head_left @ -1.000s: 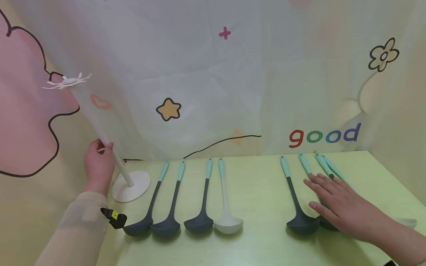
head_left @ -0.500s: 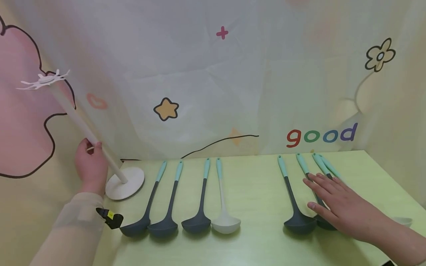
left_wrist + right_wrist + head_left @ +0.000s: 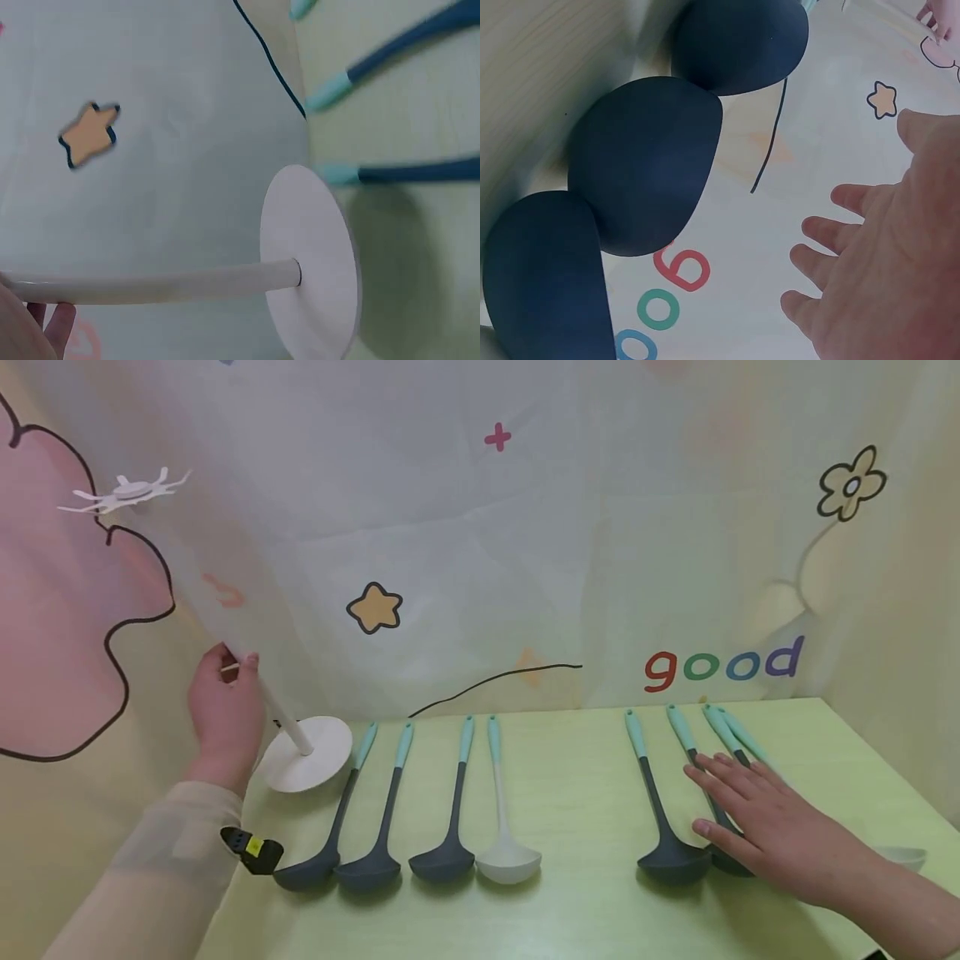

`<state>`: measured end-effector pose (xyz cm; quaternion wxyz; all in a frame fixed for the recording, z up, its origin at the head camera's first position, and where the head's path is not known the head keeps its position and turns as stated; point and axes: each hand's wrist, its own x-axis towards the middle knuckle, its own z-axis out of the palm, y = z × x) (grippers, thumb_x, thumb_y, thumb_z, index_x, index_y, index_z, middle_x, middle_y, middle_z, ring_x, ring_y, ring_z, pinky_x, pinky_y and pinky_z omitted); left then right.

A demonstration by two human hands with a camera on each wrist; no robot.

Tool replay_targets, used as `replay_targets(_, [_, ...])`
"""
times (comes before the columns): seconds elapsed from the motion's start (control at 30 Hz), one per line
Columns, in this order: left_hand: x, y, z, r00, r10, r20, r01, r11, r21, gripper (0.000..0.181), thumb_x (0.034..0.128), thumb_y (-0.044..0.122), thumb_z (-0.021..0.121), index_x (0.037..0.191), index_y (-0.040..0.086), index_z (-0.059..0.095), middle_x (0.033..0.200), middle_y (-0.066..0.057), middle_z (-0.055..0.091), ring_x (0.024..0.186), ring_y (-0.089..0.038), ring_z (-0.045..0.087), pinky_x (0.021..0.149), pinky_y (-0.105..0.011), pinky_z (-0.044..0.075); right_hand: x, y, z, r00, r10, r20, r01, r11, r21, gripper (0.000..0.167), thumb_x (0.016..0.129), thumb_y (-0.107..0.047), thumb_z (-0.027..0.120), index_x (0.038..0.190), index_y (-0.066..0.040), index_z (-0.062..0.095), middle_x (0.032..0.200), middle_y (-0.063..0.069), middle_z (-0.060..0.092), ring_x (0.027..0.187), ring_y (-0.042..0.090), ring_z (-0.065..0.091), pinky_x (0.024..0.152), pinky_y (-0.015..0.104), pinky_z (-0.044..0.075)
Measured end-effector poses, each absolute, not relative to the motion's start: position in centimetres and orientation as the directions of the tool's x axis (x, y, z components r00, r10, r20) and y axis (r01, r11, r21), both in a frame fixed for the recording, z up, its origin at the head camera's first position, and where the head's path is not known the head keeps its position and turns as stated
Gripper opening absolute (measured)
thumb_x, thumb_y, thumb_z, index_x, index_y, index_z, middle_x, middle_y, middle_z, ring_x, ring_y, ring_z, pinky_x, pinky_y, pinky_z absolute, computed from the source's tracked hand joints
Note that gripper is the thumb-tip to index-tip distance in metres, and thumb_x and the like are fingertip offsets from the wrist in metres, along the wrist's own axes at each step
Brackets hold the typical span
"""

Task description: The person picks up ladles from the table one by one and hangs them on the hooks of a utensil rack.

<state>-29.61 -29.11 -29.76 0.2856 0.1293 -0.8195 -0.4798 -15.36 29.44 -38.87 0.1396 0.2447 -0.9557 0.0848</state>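
My left hand (image 3: 228, 714) grips the pole of a white utensil stand (image 3: 300, 735), which leans to the left. At its top is a ring of white hooks (image 3: 129, 493), with nothing hanging from them. In the left wrist view the round base (image 3: 311, 225) appears raised off the table, its shadow lying beside it. My right hand (image 3: 772, 835) is spread, palm down, above the right group of ladles, partly hiding them. The right wrist view shows its fingers straight and apart from the dark ladle bowls (image 3: 645, 169).
Dark ladles with mint handles (image 3: 446, 860) and a white ladle (image 3: 510, 860) lie in a row left of centre. Another dark ladle (image 3: 675, 864) lies at the right, with more beside it. The pale green table (image 3: 577, 910) meets a printed curtain (image 3: 465, 568) behind.
Over the last half second the stand has risen and moved right with my left hand, after first tilting further left. My right hand and the ladles have hardly moved.
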Motion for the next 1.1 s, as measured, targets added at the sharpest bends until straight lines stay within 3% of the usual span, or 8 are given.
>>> replay_targets(0.17, [-28.9, -25.8, -28.8, -0.826, -0.434, 0.360, 0.139, 0.463, 0.876, 0.046, 0.1010, 0.043, 0.051, 0.138, 0.016, 0.053, 0.126, -0.002, 0.057, 0.105, -0.013, 0.056, 0.087, -0.028, 0.050, -15.2, 29.5, -39.1, -0.835, -0.447, 0.320, -0.497, 0.863, -0.093, 0.065, 0.096, -0.041, 0.064, 0.150, -0.014, 0.042, 0.150, 0.012, 0.043, 0.146, 0.031, 0.027, 0.118, 0.026, -0.008])
replay_targets(0.53, [-27.9, -17.7, -27.7, -0.900, -0.251, 0.356, 0.247, 0.379, 0.892, 0.044, 0.1012, 0.037, 0.056, 0.138, 0.013, 0.054, 0.124, -0.005, 0.057, 0.107, -0.019, 0.056, 0.093, -0.038, 0.053, -15.2, 29.9, -39.1, -0.837, -0.451, 0.311, -0.497, 0.863, -0.086, 0.064, 0.096, -0.042, 0.063, 0.149, -0.013, 0.043, 0.150, 0.012, 0.044, 0.143, 0.031, 0.033, 0.117, 0.023, -0.009])
replay_targets(0.77, [-28.7, -12.9, -28.1, -0.906, -0.157, 0.394, 0.341, 0.282, 0.897, 0.039, 0.0997, 0.033, 0.061, 0.134, 0.014, 0.058, 0.120, -0.002, 0.059, 0.105, -0.019, 0.058, 0.088, -0.037, 0.055, -15.0, 30.2, -39.3, -0.837, -0.447, 0.316, -0.496, 0.864, -0.090, 0.064, 0.096, -0.042, 0.064, 0.149, -0.012, 0.044, 0.149, 0.014, 0.045, 0.143, 0.033, 0.032, 0.118, 0.026, -0.010])
replay_targets(1.1, [-29.3, -6.9, -29.3, -0.915, -0.059, 0.400, 0.377, 0.231, 0.897, 0.037, 0.1012, 0.031, 0.059, 0.134, 0.013, 0.058, 0.117, 0.000, 0.060, 0.101, -0.019, 0.058, 0.085, -0.041, 0.056, -14.7, 30.5, -39.5, -0.835, -0.445, 0.323, -0.491, 0.868, -0.074, 0.065, 0.095, -0.043, 0.064, 0.149, -0.012, 0.044, 0.148, 0.013, 0.045, 0.146, 0.030, 0.029, 0.117, 0.025, -0.010])
